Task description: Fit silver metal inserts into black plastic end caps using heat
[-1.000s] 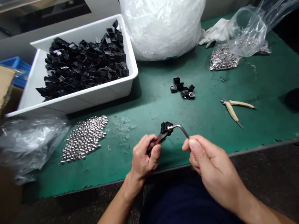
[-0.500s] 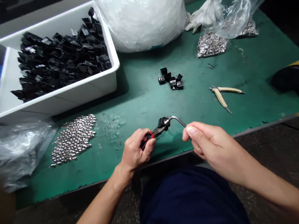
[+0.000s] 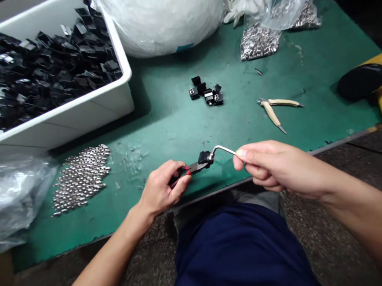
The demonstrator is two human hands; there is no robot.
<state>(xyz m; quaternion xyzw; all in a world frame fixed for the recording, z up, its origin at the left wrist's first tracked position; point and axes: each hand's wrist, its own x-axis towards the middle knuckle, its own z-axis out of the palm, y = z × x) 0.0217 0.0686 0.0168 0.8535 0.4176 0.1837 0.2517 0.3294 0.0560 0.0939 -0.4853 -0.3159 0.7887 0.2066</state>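
My left hand (image 3: 165, 186) is closed round the red-and-black handles of a pair of pliers (image 3: 196, 167). At the jaws sits a small black part (image 3: 205, 157) with a silver metal fitting (image 3: 210, 157) on its near right side. My right hand (image 3: 268, 166) pinches the long arm of a hex key (image 3: 226, 149). The bent short end of the key meets the silver fitting; how deep it sits is hidden. Both hands are over the front edge of the green table (image 3: 165, 136).
A white bin (image 3: 91, 108) of black parts (image 3: 51, 74) stands at left. Silver fittings (image 3: 82, 176) lie in rows before it. Farther back are several black pieces (image 3: 206, 91), cream-handled pliers (image 3: 273, 107), bagged metal fittings (image 3: 260, 42), a large white bag (image 3: 161, 17) and a yellow-black object (image 3: 364, 81).
The view has shifted, so the table things appear farther left and higher. The hex key's long arm has swung to a flatter angle, with my right hand moving along. Both grips stay closed.
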